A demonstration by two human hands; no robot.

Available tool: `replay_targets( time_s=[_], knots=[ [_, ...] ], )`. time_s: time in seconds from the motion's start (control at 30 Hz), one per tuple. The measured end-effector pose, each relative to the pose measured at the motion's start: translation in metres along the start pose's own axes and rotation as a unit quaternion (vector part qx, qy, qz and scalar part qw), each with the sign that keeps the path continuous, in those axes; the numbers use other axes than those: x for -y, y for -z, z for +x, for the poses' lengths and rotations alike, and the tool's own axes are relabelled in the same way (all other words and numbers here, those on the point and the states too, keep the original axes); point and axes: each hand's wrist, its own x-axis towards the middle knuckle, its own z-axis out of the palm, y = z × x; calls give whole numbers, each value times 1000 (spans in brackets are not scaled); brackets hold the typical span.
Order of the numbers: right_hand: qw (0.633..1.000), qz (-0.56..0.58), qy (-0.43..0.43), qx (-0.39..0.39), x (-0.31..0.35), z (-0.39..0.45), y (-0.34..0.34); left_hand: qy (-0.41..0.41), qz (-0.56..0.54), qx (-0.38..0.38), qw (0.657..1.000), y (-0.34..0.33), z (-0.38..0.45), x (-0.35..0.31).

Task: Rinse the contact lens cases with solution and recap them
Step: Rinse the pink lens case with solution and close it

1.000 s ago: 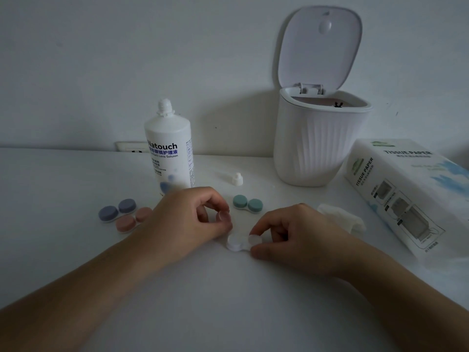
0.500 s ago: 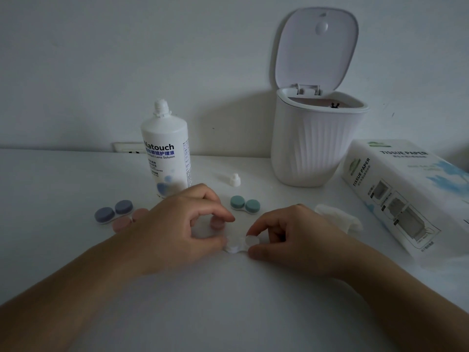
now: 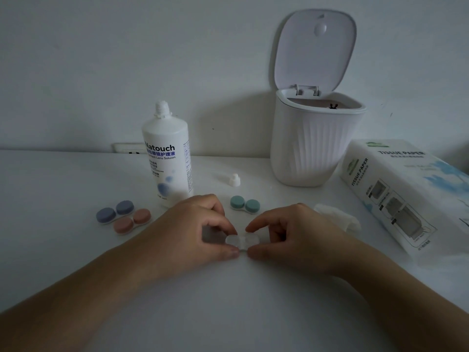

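A white contact lens case [image 3: 242,242] lies on the white table [image 3: 228,301] between my hands. My left hand [image 3: 195,229] pinches the cap on its left well between thumb and forefinger. My right hand [image 3: 291,235] pinches the right end of the case the same way. An uncapped bottle of lens solution [image 3: 166,158] stands behind my left hand, and its small white cap [image 3: 234,180] sits to its right. A capped green case [image 3: 245,204] lies behind the white one. A capped purple case [image 3: 115,211] and a capped pink case [image 3: 132,221] lie at the left.
A white ribbed bin [image 3: 314,141] with its lid up stands at the back right. A pack of tissue paper [image 3: 406,194] lies at the right edge, with a crumpled tissue [image 3: 337,217] beside my right hand. A wall socket [image 3: 128,148] sits low on the wall.
My left hand has come down and to the right, bringing the white cap onto the case's left well. My right hand has stayed on the case's right end.
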Motion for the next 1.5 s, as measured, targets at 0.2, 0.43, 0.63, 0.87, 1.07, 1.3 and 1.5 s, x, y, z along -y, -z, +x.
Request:
replay_targets(
  time_s=[0.2,0.43,0.63,0.87,1.07,1.3,1.5],
  knots=[
    [991,60,6,-118,-8,-4,11,2,-18,4,1000,0,0,-1],
    [971,-104,4,-214,-19,-30,68,3,-19,-8,1000,-1,1,-1],
    [956,-276,-83,-53,-33,-55,84,3,-20,0,1000,-1,1,1],
    [944,-319,-66,-46,-49,-50,64,1,-40,-15,999,0,1,-1],
    [961,-243,-30,-132,-58,-47,46,13,-40,-37,998,3,1,-3],
    [953,-252,-31,-167,-61,-54,29,20,-66,-76,995,2,4,-4],
    [937,-197,18,-289,-63,-50,27,37,-75,-67,994,10,9,-15]
  ],
)
